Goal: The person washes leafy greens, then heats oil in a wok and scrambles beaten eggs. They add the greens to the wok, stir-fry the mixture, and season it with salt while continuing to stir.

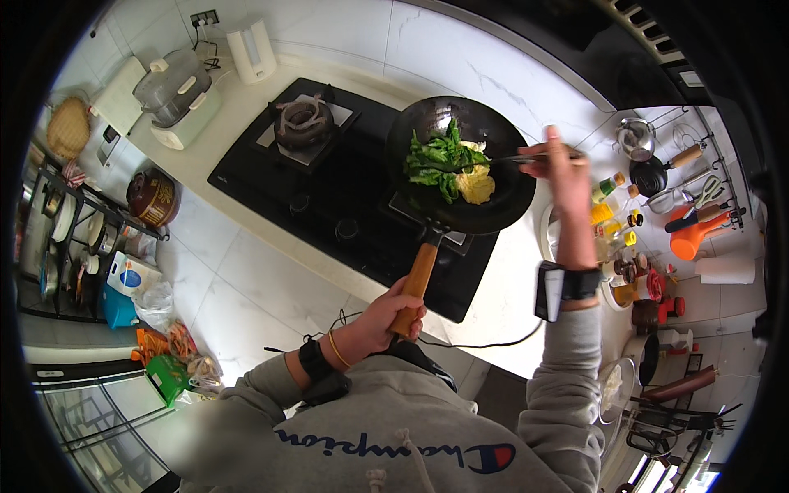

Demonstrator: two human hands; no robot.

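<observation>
My left hand (388,314) is closed around the wooden handle (423,268) of a dark wok (515,191), which sits over the right burner. Inside the wok lie leafy greens (436,161), with pieces of yellow cooked egg (476,187) against their right side. Above the wok's right rim, my right hand (562,169), blurred, grips a cooking utensil (506,159) with a thin metal shaft. Its shaft reaches left to the greens, and its working end is hidden among the leaves.
A black glass gas hob (271,179) carries a left burner (303,123). Farther left is a lidded electric steamer (175,92). Sauce bottles (607,212) crowd the counter by my right forearm, below hanging utensils (696,191). A black cable (487,345) crosses the front counter edge.
</observation>
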